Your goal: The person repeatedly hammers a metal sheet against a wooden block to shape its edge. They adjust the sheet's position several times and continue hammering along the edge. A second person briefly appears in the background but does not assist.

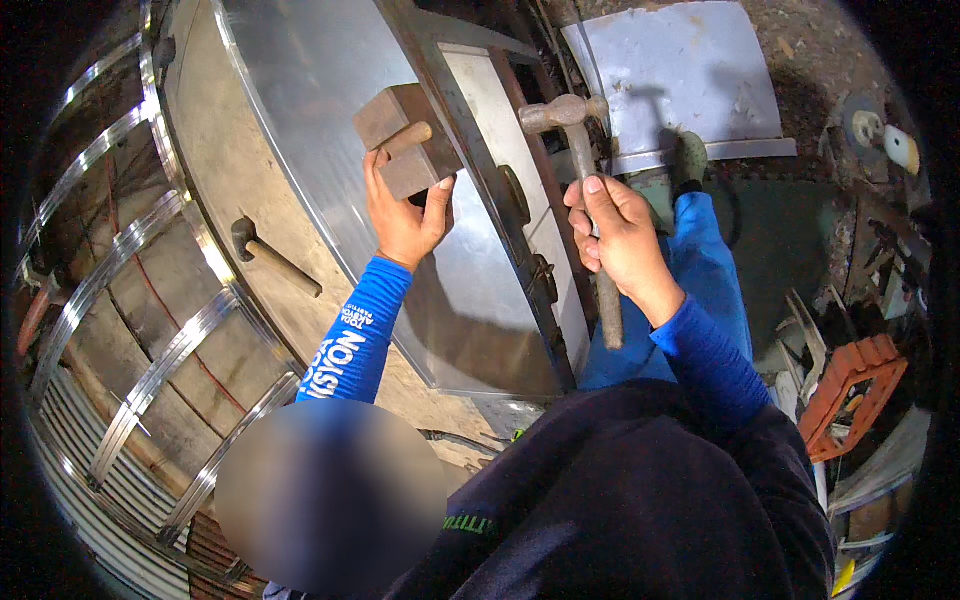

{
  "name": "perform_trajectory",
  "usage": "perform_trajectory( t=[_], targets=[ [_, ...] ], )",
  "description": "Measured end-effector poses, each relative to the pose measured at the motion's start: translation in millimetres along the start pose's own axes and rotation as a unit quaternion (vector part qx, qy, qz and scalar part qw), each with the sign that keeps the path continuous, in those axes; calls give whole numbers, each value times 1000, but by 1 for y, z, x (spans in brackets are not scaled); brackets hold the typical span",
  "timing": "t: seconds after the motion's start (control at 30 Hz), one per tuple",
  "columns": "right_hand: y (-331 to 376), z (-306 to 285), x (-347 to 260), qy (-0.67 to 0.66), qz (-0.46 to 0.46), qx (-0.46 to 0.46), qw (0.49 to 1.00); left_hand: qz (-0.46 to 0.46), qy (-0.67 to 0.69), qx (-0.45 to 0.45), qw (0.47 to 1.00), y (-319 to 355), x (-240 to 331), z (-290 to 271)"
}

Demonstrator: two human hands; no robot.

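Observation:
My left hand (408, 222) grips a brown block (412, 172) with a short wooden peg or handle (408, 138) across it, fingers partly hidden behind the block. It is over a shiny metal sheet (330, 90) that lies on the bench; whether the block touches the sheet I cannot tell. My right hand (622, 235) is closed round the handle of a ball-peen hammer (580, 150), its head pointing away from me. The hammer is held in the air, right of the dark metal bar (480, 165) along the bench edge.
Left on the wooden bench top (215, 150) lies a second hammer (275, 258) with a dark head. Beyond it stands a shiny metal frame (130, 400). A pale sheet (680, 75) lies on the ground at the far right. An orange-red plastic frame (850, 395) sits at the lower right.

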State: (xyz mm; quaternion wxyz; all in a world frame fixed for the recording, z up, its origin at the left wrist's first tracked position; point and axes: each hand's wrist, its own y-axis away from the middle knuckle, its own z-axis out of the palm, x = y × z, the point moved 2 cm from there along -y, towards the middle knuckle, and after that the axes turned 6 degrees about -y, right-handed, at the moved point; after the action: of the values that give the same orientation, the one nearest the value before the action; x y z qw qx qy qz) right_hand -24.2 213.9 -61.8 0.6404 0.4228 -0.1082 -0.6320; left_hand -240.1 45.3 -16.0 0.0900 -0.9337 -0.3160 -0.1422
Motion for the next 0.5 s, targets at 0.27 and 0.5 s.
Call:
perform_trajectory(
  t=[0.27,0.5],
  targets=[
    [-34,27,-13,-92,-54,127,986,-25,46,30,998,-2,-7,4],
    [-32,52,-29,46,-28,17,998,-7,12,25,1000,-2,-6,2]
  ],
)
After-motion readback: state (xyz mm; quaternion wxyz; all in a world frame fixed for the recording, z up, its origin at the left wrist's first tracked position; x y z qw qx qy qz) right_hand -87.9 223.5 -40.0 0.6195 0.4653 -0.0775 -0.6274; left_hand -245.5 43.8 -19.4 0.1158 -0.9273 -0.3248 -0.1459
